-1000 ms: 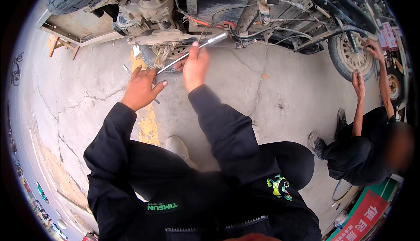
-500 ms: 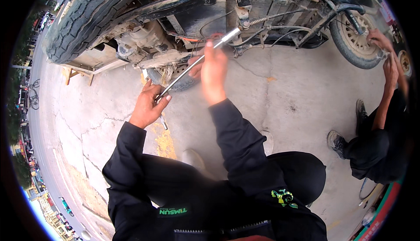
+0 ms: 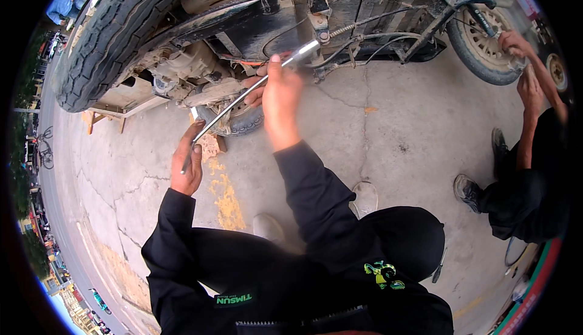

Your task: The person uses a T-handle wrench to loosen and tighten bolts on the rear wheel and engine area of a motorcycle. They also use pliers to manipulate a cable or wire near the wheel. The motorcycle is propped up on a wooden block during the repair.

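Observation:
A long silver socket wrench [image 3: 231, 107] slants up to the right between my hands, its thick socket end clear of any bolt. Near its upper part, my right hand [image 3: 282, 104] is closed round the shaft, thumb along it and slightly blurred by motion. My left hand [image 3: 188, 164] holds the lower end between thumb and straight fingers. Beyond the tool lies a tipped-over vehicle, its dirty underside frame [image 3: 255, 37] facing me. The socket end stands in front of the rods and springs there, apparently not touching them.
A large treaded tyre [image 3: 121, 31] fills the upper left. At the right, another person's hands [image 3: 525, 61] are at a spoked-pattern wheel [image 3: 483, 49]. A smaller wheel [image 3: 243, 119] and a brick-like block [image 3: 212, 145] sit under the vehicle on cracked concrete [image 3: 328, 134].
My left hand has moved left and slightly down, its fingers straighter on the wrench's end. My right hand and the wrench have shifted left. The view has moved a little.

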The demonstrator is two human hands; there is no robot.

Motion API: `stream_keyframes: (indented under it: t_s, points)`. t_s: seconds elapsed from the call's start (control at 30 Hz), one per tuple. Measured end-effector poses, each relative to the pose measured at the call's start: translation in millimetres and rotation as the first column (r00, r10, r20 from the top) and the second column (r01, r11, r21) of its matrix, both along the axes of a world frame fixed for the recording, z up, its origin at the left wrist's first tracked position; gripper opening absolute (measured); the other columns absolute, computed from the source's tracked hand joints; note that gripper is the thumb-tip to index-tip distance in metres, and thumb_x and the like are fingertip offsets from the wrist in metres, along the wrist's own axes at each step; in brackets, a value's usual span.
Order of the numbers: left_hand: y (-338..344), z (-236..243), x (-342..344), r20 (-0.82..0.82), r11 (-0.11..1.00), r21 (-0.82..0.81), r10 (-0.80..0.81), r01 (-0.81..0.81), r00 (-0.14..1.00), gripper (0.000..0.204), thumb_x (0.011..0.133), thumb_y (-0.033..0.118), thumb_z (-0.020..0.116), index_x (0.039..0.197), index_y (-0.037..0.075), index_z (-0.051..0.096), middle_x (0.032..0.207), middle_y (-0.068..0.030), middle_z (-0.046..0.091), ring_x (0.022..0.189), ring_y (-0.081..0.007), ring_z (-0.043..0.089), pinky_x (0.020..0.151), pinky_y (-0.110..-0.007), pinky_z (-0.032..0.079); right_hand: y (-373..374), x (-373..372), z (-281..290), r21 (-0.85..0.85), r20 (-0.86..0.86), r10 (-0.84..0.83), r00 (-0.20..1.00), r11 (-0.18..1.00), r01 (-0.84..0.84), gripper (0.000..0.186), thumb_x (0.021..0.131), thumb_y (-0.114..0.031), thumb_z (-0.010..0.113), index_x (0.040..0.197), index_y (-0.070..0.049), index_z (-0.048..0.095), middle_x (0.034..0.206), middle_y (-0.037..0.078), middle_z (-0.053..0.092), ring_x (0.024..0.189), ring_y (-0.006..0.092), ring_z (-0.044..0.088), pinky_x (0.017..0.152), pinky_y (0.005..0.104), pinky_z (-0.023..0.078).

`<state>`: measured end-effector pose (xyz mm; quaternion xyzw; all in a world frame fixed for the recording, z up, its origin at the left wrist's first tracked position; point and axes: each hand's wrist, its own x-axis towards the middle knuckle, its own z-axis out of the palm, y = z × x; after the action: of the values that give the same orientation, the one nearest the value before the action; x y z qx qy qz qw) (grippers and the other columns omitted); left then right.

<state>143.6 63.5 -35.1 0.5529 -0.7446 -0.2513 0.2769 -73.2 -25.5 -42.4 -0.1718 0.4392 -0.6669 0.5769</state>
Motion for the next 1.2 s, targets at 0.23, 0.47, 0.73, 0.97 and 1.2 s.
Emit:
stream_keyframes:
  t_s: [0.23, 0.47, 0.73, 0.97, 1.2]
  points:
    - [-9, -30, -12, -0.41, 0.813, 0.561, 0.439, -0.159, 0.8, 0.055, 0.104, 0.044, 0.033, 0.115, -0.004, 0.057, 0.096, -0.0112, 0.069, 0.082, -0.0163, 0.064, 0.073, -0.029, 0.051, 1, -10, -5, -0.06, -0.065, 0.047, 0.997, 0.997, -0.051, 0.046, 0.103, -0.036, 0.039, 0.083, 0.002, 0.052, 0.063, 0.013, 0.063, 0.04, 0.0152, 0.057, 0.035, 0.0257, 0.042]
    - [-21, -20, 10, -0.485, 0.507, 0.848, 0.626, 0.153, 0.611, 0.05, 0.103, 0.042, 0.034, 0.129, 0.003, 0.05, 0.095, -0.0098, 0.067, 0.062, -0.0172, 0.059, 0.056, -0.027, 0.044, 1, -16, -6, -0.057, -0.085, 0.092, 0.992, 0.994, -0.097, 0.044, 0.104, -0.035, 0.036, 0.088, 0.003, 0.051, 0.065, 0.014, 0.064, 0.039, 0.0159, 0.057, 0.034, 0.0259, 0.041]
    - [-4, 15, 14, 0.334, 0.981, -0.187, 0.011, 0.055, 0.942, 0.047, 0.094, 0.022, 0.053, 0.135, 0.0, 0.044, 0.135, -0.021, 0.049, 0.124, -0.0379, 0.048, 0.104, -0.044, 0.039, 2, -2, 11, -0.077, 0.035, 0.042, 0.999, 0.996, -0.039, 0.045, 0.104, -0.036, 0.036, 0.087, 0.003, 0.051, 0.067, 0.017, 0.065, 0.039, 0.0173, 0.055, 0.035, 0.0267, 0.041]
    - [-19, -17, 22, -0.445, 0.586, 0.809, 0.581, 0.028, 0.681, 0.047, 0.101, 0.04, 0.043, 0.12, -0.001, 0.057, 0.115, -0.017, 0.064, 0.098, -0.0299, 0.066, 0.09, -0.039, 0.05, 0, -7, 1, -0.013, -0.107, 0.078, 0.991, 0.997, -0.08, 0.045, 0.103, -0.04, 0.037, 0.09, 0.001, 0.051, 0.073, 0.019, 0.065, 0.043, 0.0195, 0.057, 0.039, 0.028, 0.043]
    - [-15, 6, 25, 0.204, 0.986, -0.165, 0.049, -0.015, 0.978, 0.048, 0.088, 0.015, 0.063, 0.131, -0.001, 0.051, 0.13, -0.0205, 0.054, 0.126, -0.0372, 0.048, 0.105, -0.04, 0.04, -3, -13, 7, -0.006, -0.029, 0.054, 0.998, 0.998, -0.055, 0.04, 0.103, -0.038, 0.038, 0.09, -0.002, 0.049, 0.075, 0.021, 0.065, 0.045, 0.0191, 0.057, 0.041, 0.0281, 0.043]
